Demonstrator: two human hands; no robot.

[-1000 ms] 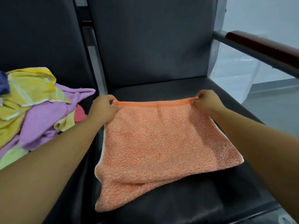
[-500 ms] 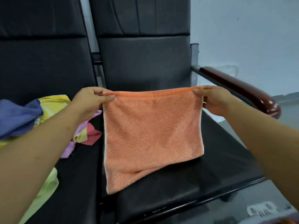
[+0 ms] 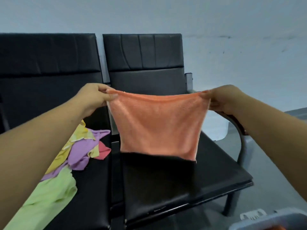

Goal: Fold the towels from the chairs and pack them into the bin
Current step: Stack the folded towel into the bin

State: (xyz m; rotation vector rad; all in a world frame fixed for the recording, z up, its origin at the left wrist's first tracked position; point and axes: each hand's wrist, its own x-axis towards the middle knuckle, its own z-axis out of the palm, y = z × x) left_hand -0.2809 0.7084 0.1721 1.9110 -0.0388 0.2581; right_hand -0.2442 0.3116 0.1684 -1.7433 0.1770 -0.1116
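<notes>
The orange towel (image 3: 157, 127) is now off the chair seat (image 3: 216, 171) and hangs free at the centre of the frame. It is stretched between the two hands, and its lower edge is clear of the cushion. The left hand (image 3: 98, 97) pinches the upper left corner with the thumb laid over the hem. The right hand (image 3: 224, 98) grips the upper right corner, fingers curled round the cloth. The top edge sags a little between them, so the pull is light.

For the task, this looks like the end of the flat work on the seat. The towel seems already doubled, and lifting it probably sets up one more fold or the carry to the bin (image 3: 265, 219). A grey rim of the bin shows in the lower right corner, with a bit of orange inside it. The pile (image 3: 79, 146) of yellow, purple, pink and green towels lies unfolded on the left seat, so most of the job is still to do.

A second ago the towel lay spread on the right seat, with both hands at its far hem. Half a second ago it was partly raised and its lower corner still trailed on the cushion. Now it is higher and fully airborne. The view has also tilted up and back, bringing in the wall, both chair backs and the bin's edge.
</notes>
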